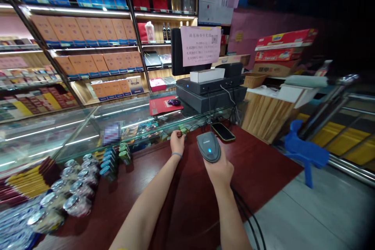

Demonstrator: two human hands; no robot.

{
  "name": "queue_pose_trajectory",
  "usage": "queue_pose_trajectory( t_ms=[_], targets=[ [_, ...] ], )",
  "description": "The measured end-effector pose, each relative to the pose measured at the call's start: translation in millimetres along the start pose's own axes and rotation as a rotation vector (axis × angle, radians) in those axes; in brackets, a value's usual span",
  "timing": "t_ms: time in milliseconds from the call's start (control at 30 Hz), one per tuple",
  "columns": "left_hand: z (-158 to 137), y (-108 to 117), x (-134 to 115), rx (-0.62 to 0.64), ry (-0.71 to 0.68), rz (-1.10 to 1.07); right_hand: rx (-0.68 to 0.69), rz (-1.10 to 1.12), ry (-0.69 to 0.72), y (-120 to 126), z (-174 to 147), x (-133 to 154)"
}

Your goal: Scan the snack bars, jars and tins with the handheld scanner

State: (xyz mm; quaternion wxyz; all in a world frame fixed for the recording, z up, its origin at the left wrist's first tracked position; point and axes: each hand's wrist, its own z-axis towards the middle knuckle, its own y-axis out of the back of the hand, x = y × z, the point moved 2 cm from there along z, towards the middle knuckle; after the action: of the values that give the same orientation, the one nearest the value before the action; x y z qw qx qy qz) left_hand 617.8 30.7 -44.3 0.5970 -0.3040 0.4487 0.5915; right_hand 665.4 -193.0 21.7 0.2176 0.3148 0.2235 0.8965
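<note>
My right hand point(220, 168) is wrapped round the handle of a grey barcode scanner point(208, 146), which shows a blue light on top. Farther forward, my left hand point(177, 143) has its fingers closed on a small green container point(183, 129) at the table's far edge; the fingers hide part of it. Similar green containers point(124, 157) stand in a short row to the left, beside a row of teal containers point(107, 171). A phone point(223, 131) lies beyond the scanner, to its right.
Silver-lidded jars point(77, 204) stand in rows on the dark red table point(193, 203). Behind are a glass counter point(84, 125), a mouse point(174, 102) and a monitor with a pink notice point(201, 45). A blue plastic stool point(306, 148) stands at right. Black cables point(249, 215) hang by my right arm.
</note>
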Motion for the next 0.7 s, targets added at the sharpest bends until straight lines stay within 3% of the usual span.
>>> queue_pose_trajectory(
  t_ms=[433, 567, 700],
  targets=[
    [-3.1, 4.9, 0.2, 0.018, -0.035, -0.030, -0.019, -0.016, 0.048, -1.1, -0.9, 1.7],
    [-6.9, 28.0, -11.0, 0.020, -0.043, -0.052, -0.033, -0.012, 0.082, -1.2, -3.0, 4.8],
    [-13.7, 67.3, -24.9, 0.015, -0.062, -0.095, -0.027, 0.026, 0.148, -0.3, -7.6, 8.7]
  ],
)
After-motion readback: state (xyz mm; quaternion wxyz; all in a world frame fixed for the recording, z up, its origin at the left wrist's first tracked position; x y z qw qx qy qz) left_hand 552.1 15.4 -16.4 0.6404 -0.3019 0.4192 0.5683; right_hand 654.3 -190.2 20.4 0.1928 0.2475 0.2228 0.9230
